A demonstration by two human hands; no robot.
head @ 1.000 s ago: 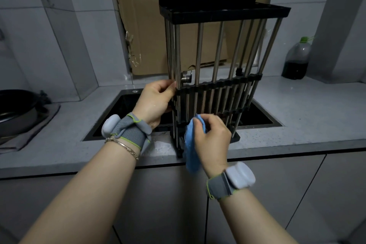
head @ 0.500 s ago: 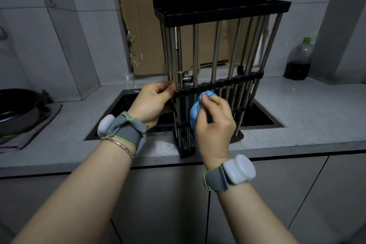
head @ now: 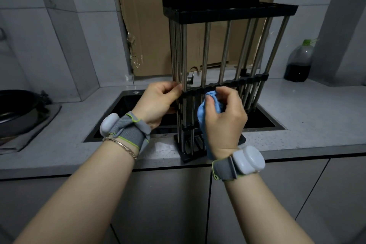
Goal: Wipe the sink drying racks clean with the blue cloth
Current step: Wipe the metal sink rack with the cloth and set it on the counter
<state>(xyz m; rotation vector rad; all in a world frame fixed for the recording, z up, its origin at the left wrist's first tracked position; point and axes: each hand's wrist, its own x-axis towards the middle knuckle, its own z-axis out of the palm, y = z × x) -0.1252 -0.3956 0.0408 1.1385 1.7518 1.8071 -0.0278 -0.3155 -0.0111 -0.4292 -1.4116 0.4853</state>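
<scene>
Steadying the upright drying rack (head: 227, 14), left hand (head: 158, 103) is pinching its corner rods (head: 179, 55) | right hand (head: 223, 123) is pinching blue cloth (head: 206, 109) against mid-frame crossbar (head: 227, 85) | best: wrapping each rod, stroking full length.

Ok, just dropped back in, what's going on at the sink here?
A person is wiping the drying rack, which stands on end on the counter at the front of the sink. The left hand grips a bar on the rack's left side. The right hand holds the blue cloth bunched against the bars just under the middle crossbar.
</scene>
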